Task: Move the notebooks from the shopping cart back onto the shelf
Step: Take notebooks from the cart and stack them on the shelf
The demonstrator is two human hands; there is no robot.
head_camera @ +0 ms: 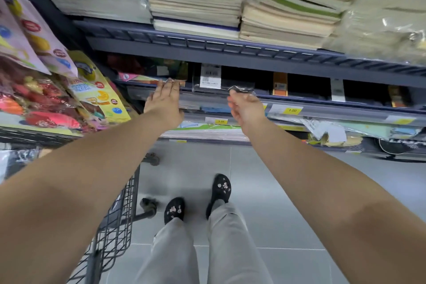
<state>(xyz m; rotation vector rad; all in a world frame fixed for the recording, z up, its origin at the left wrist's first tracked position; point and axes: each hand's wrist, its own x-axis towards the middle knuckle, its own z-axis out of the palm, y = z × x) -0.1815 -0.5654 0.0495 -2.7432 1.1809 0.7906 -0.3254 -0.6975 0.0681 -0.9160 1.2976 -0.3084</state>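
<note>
A black notebook pack [221, 77] in clear plastic wrap, with a white QR label, stands at the front of the middle shelf [311, 99]. My right hand [245, 107] pinches the wrap's lower right corner between thumb and fingers. My left hand [164, 99] is stretched out flat, its fingertips resting on the shelf's front edge beside a flat colourful wrapped packet [143, 78], holding nothing. The grey wire shopping cart [113, 226] is at the lower left, mostly hidden by my left forearm; its contents cannot be seen.
Stacks of beige notebooks [196, 0] fill the upper shelf. Other black notebooks [306, 85] line the middle shelf to the right. Colourful packets [46, 90] hang at the left. Yellow price tags [292, 110] run along the lower rail. My feet [198, 200] stand on grey tiles.
</note>
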